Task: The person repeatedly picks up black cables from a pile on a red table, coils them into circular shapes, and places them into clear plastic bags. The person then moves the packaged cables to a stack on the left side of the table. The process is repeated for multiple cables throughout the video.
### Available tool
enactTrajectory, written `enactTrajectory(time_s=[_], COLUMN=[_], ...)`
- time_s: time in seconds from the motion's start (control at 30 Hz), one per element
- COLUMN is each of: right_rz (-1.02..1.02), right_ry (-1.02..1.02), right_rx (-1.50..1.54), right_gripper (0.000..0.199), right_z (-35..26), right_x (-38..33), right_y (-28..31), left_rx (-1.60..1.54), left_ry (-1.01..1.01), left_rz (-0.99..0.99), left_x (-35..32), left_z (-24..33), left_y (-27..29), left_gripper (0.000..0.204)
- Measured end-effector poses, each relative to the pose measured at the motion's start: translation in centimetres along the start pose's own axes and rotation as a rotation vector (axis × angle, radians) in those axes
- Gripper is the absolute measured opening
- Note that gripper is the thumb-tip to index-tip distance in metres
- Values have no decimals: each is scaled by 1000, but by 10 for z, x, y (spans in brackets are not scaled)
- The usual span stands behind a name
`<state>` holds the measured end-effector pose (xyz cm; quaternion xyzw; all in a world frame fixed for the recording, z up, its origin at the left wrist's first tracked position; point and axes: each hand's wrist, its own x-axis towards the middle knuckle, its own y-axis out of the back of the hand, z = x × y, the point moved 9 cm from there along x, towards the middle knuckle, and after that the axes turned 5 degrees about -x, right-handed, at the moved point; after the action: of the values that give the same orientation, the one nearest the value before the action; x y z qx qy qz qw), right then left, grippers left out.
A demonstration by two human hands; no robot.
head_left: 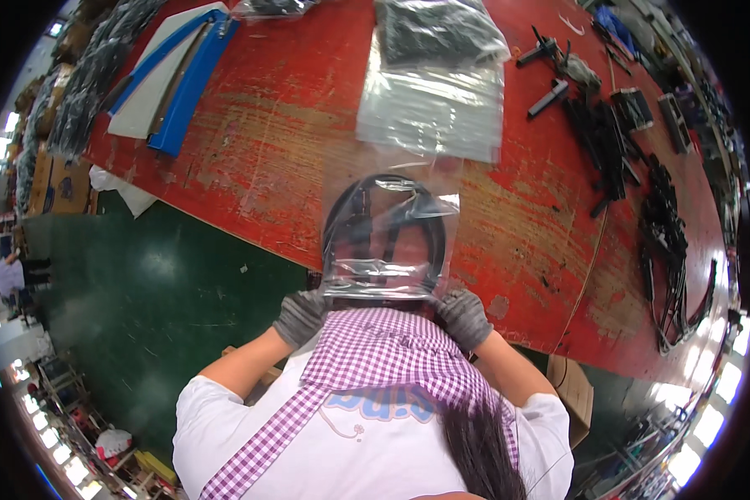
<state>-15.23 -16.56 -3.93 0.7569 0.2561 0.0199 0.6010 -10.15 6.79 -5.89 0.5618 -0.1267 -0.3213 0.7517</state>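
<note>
A clear plastic bag [454, 218] lies at the near edge of the red table, with a coiled black cable or hose [336, 218] inside it. At the bag's lower left corner my left hand [301, 318], in a grey glove, is closed on the edge. My right hand [465, 319], gloved the same way, grips the lower right corner. The fingertips of both hands are partly hidden by the plastic. Just beyond the bag lies a stack of flat clear bags [429, 117], and a filled bag with dark contents [437, 33] rests on its far end.
The worn red table [250, 167] carries a blue-edged paper cutter [175, 79] at the far left. Black bars [600, 142] and a tangle of black cables [667, 242] lie to the right. A cardboard box [569, 396] stands below the table's near right edge.
</note>
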Motion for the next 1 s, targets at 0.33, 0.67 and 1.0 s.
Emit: enactTrajectory(time_s=[0.33, 0.67, 1.0], right_rz=[516, 854, 511], right_ry=[11, 166, 106], right_rx=[988, 1108, 658], right_gripper=[35, 20, 18], right_z=[13, 69, 62], right_x=[5, 196, 184], right_y=[294, 396, 231], left_rx=[-1018, -401, 323], left_ry=[-178, 97, -296], left_rz=[136, 921, 684], left_x=[54, 164, 193], left_z=[9, -77, -33], left_y=[302, 444, 268], left_gripper=[32, 18, 13])
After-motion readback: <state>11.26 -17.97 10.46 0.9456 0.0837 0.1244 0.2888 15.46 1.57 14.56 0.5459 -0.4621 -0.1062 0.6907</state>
